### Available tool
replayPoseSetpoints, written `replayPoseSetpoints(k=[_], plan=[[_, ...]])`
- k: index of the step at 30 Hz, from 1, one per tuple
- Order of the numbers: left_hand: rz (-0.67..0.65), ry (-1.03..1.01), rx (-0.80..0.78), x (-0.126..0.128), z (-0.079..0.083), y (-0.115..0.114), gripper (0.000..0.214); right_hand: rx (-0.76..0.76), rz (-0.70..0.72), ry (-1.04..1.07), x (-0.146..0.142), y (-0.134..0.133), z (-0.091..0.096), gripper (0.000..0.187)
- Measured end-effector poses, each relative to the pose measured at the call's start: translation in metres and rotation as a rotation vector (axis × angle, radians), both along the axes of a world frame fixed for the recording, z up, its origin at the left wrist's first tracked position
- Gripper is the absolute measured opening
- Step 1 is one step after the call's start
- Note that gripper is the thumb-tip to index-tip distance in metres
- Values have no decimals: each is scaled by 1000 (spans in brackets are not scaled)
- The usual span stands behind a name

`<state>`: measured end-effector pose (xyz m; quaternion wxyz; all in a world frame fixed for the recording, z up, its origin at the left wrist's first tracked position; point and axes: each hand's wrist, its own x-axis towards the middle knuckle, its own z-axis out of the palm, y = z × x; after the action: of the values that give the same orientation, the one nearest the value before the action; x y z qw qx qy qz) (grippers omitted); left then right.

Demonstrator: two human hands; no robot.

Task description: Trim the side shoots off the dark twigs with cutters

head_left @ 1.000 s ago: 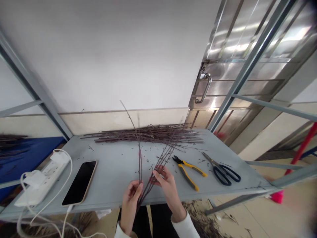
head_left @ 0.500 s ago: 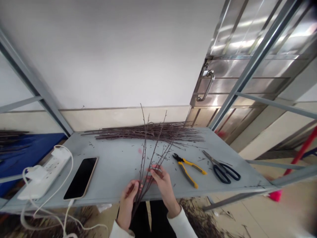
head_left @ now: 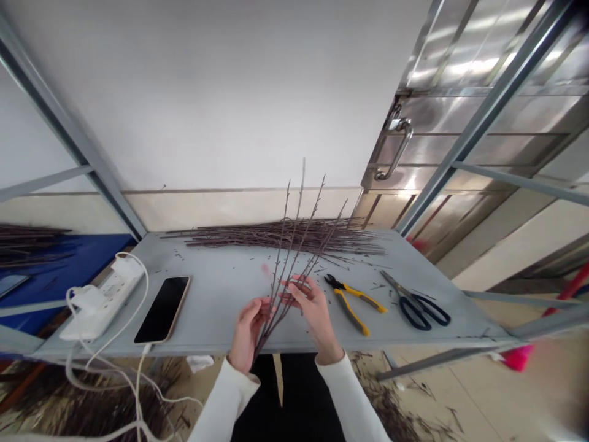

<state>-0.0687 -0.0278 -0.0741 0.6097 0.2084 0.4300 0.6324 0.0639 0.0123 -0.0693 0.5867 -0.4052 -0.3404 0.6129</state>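
Note:
My left hand grips the lower part of a bunch of thin, dark reddish-brown twigs near the table's front edge. The twigs fan upward and away from me, and their cut ends point down towards my body. My right hand sits just to the right, its fingers wrapped across the stems. A long pile of similar twigs lies across the far side of the grey metal table, behind the raised bunch.
Yellow-and-black pliers and black-handled scissors lie to the right of my hands. On the left are a phone and a white power strip with cables. Twig scraps litter the floor.
The bunch of twigs now stands more upright, and both hands sit slightly higher in the view. The camera view has also shifted, so the table appears lower and further right.

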Motion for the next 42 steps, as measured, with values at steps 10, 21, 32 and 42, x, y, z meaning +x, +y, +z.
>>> replayPoseSetpoints(k=[10, 21, 32, 42], plan=[[-16, 189, 34, 1, -15, -13, 31, 44, 29, -38, -2, -7, -9, 44], [-13, 465, -19, -13, -36, -32, 33, 18, 5, -106, -15, -26, -42, 43], [63, 805, 43, -4, -5, 0, 33, -54, 29, -130, -22, -37, -55, 46], [-45, 609, 144, 34, 12, 119, 25, -62, 62, -203, -25, -38, -73, 46]])
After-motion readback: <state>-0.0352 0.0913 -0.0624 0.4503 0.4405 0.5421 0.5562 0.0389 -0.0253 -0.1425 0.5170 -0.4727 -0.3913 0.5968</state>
